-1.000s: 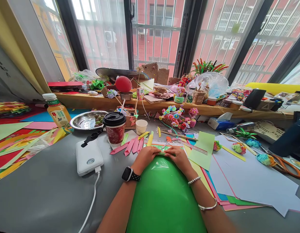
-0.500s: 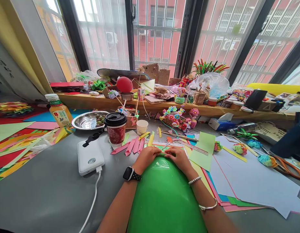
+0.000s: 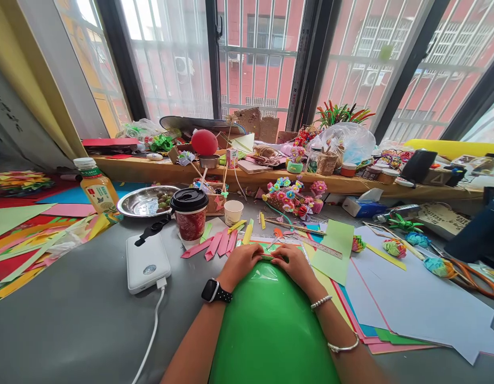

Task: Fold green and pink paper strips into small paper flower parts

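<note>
My left hand (image 3: 244, 262) and my right hand (image 3: 293, 262) meet at the middle of the desk, fingers closed on the two ends of a small folded paper strip (image 3: 267, 257). It looks green with a pinkish edge, and my fingers cover much of it. Directly below, a large glossy green rounded surface (image 3: 273, 325) fills the space between my forearms; I cannot tell what it is. Just beyond my hands lie small scissors with orange handles (image 3: 278, 233) and a clear ruler (image 3: 319, 245). Folded pink paper strips (image 3: 222, 242) lie left of my left hand.
A lidded coffee cup (image 3: 190, 218), a paper cup (image 3: 233, 212) and a white power bank (image 3: 148, 264) with its cable stand to the left. Stacked coloured sheets (image 3: 407, 293) cover the right side. Behind, a crowded window ledge (image 3: 255, 178) carries craft items.
Both hands stay at the same place with the paper strip, my fingers shifting slightly along it. The whole view has moved very little.
</note>
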A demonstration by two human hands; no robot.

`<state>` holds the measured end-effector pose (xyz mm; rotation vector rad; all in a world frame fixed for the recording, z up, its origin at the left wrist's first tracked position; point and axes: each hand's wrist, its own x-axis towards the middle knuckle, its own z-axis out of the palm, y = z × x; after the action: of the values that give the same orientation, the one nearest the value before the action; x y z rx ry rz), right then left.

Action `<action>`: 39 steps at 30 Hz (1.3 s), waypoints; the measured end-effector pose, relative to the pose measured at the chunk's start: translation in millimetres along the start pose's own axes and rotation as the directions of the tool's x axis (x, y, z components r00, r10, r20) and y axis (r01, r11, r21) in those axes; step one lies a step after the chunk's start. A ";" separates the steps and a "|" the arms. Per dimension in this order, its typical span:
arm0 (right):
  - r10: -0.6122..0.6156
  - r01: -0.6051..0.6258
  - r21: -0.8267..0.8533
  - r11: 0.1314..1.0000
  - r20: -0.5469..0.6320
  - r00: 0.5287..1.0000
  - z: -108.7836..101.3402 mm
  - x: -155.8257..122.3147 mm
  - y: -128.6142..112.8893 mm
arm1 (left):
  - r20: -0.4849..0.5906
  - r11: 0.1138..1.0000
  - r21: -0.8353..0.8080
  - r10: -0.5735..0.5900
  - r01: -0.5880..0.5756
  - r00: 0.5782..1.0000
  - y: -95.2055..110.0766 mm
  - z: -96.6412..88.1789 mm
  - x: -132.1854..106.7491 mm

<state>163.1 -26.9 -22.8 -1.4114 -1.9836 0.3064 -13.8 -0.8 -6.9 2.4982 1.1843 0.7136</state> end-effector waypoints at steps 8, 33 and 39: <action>-0.017 0.015 -0.083 0.996 -0.027 1.000 0.2 -0.9 -3.3 | -0.001 0.993 -0.119 -0.028 0.028 1.000 1.3 1.6 0.7; -0.055 0.055 0.017 0.998 0.050 0.997 -8.2 -0.8 7.3 | 0.174 0.983 -0.174 -0.026 0.057 0.984 -4.5 -23.7 -1.2; -0.060 0.057 0.056 0.997 0.059 0.996 -8.2 -0.2 9.9 | 0.192 0.983 -0.180 -0.003 0.038 0.981 -6.5 -21.9 -1.5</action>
<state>175.7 -24.8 -22.2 -1.3218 -2.0457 0.3783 -30.7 3.0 8.0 2.3385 1.0257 0.5366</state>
